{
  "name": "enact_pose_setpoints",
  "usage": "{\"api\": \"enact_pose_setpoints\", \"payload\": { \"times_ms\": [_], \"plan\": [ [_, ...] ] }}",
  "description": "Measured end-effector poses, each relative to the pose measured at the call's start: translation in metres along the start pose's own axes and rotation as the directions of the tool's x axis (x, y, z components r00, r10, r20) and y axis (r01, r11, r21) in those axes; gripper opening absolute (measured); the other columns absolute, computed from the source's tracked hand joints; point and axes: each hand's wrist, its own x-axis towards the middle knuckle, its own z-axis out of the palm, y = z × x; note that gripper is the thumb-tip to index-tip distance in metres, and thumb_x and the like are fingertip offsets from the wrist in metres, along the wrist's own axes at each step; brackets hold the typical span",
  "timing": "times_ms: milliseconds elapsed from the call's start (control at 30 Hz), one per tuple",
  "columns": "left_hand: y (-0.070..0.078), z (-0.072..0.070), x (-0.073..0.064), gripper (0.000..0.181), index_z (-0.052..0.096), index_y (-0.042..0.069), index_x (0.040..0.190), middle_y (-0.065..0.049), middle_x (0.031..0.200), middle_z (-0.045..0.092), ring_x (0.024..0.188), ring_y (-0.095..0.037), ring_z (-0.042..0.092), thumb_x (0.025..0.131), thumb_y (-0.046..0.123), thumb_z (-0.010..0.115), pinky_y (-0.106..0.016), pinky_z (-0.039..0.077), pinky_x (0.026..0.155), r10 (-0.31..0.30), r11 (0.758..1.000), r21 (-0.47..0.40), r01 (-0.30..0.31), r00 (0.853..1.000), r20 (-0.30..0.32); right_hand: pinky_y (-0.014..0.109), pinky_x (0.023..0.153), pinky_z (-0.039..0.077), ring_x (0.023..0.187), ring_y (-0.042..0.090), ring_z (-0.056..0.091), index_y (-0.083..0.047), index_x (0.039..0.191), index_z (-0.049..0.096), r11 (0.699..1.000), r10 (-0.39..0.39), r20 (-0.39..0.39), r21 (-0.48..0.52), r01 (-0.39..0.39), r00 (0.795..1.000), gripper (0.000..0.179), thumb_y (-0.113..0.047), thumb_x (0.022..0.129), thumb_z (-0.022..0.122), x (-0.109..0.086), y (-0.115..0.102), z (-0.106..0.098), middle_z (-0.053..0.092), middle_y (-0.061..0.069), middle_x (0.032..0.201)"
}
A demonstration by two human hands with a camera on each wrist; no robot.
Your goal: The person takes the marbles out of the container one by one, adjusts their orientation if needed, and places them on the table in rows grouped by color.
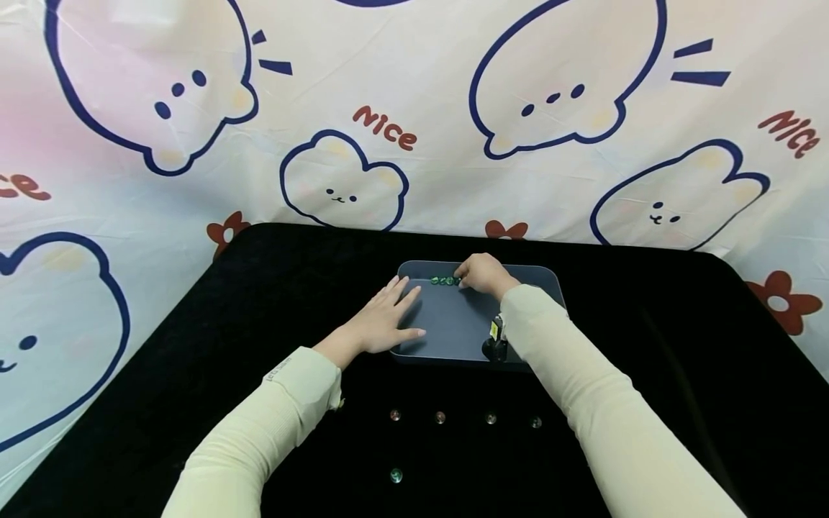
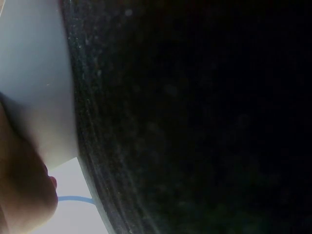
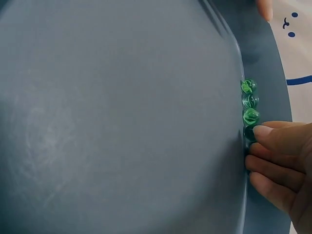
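Note:
Green glass marbles (image 3: 251,116) stand in a row along the far wall of a shallow grey tray (image 1: 453,324). At the right end of that row, my right hand (image 1: 484,275) pinches a darker marble (image 3: 249,133) between thumb and fingers, the fingers partly hiding it. Over the tray's left edge lies my left hand (image 1: 382,320), its fingers spread and holding nothing. The left wrist view catches only part of the left hand (image 2: 24,185) beside the tray wall, with dark cloth filling most of it.
Several loose marbles (image 1: 440,417) lie spaced out on the black cloth (image 1: 311,273) in front of the tray, with a green one (image 1: 396,475) nearer to me. A patterned curtain (image 1: 440,187) hangs behind the table. A small black camera (image 1: 495,342) is worn on the right wrist.

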Motion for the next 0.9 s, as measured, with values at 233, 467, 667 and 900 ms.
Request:
{"api": "enact_pose_setpoints", "payload": {
  "times_ms": [233,467,667,900],
  "plan": [
    [-0.0007,-0.0002,0.0013,0.078,0.007,0.019,0.140,-0.008,0.144,-0.004,0.128,-0.018,-0.013,0.082,0.060,0.038,-0.040,0.001,0.102,0.008,1.000,0.003,-0.008,1.000,0.003,0.034,0.076,0.045,0.091,0.024,0.056,-0.002,0.101,0.065,1.000,0.012,-0.039,0.024,-0.012,0.999,0.022,-0.007,0.081,0.060,-0.0023,0.0011,0.0008,0.061,0.012,0.103],
    [-0.0002,-0.0006,0.0008,0.077,0.007,0.018,0.140,-0.008,0.144,-0.005,0.128,-0.018,-0.013,0.082,0.058,0.039,-0.038,0.000,0.102,0.012,1.000,-0.007,-0.012,1.000,-0.003,0.034,0.073,0.045,0.086,0.024,0.057,-0.003,0.094,0.067,1.000,0.018,-0.064,0.012,-0.017,0.998,0.016,-0.007,0.080,0.061,-0.0028,0.0004,0.0013,0.063,0.011,0.096],
    [0.0006,-0.0011,0.0003,0.077,0.008,0.017,0.140,-0.008,0.144,-0.004,0.128,-0.018,-0.013,0.082,0.057,0.040,-0.039,0.001,0.102,0.008,1.000,-0.016,-0.008,1.000,0.000,0.035,0.075,0.045,0.086,0.024,0.056,-0.003,0.092,0.068,1.000,0.014,-0.063,-0.005,-0.014,0.998,0.015,-0.005,0.079,0.061,-0.0030,-0.0004,0.0019,0.063,0.011,0.095],
    [0.0002,-0.0016,-0.0005,0.077,0.007,0.017,0.140,-0.009,0.144,-0.004,0.128,-0.019,-0.013,0.082,0.058,0.039,-0.041,0.002,0.102,0.010,1.000,-0.016,-0.009,1.000,0.008,0.033,0.072,0.046,0.084,0.022,0.056,-0.004,0.090,0.068,1.000,0.004,-0.045,-0.004,-0.004,0.999,0.013,-0.005,0.079,0.061,-0.0032,-0.0018,-0.0003,0.063,0.010,0.094]
  ]
}}
